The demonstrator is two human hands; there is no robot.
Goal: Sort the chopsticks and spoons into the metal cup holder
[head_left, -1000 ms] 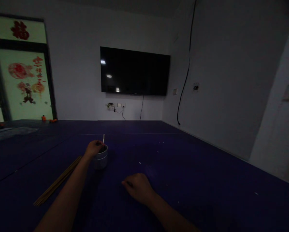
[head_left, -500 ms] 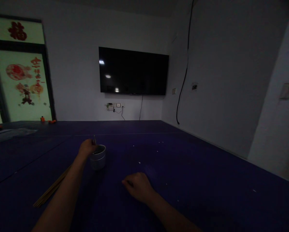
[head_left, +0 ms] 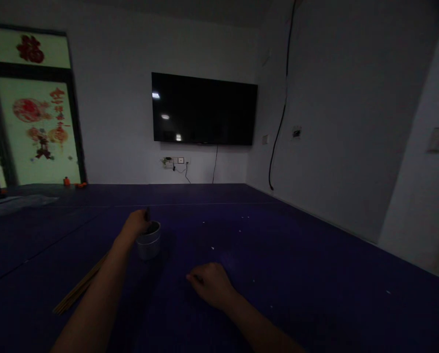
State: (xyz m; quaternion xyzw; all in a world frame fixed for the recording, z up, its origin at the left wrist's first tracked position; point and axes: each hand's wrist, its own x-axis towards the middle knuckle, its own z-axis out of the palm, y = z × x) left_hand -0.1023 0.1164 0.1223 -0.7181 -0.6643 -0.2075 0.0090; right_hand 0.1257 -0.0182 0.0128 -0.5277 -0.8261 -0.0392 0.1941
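My left hand (head_left: 136,223) reaches over the rim of a grey metal-looking cup (head_left: 149,245), its fingers closed. A slim dark piece (head_left: 148,214) sticks up at the fingertips; its kind is too dim to tell. The cup stands upright on the dark blue tabletop (head_left: 296,260), and its inside is mostly hidden. Resting on the tabletop to the right of the cup, my right hand (head_left: 210,284) is curled into a loose fist, with nothing seen in it. A bundle of thin tan sticks (head_left: 80,287) lies beside my left forearm, partly covered by it.
Small white scraps (head_left: 212,248) are scattered across the tabletop. Clear plastic sheeting (head_left: 17,203) lies at the far left, with small orange items (head_left: 67,181) near the back edge. A television (head_left: 205,110) hangs on the back wall, and a black cable (head_left: 280,127) dangles at the right.
My left hand has shifted slightly at the cup's rim, and the thin piece at its fingertips has turned from light to dark. My right hand stays put.
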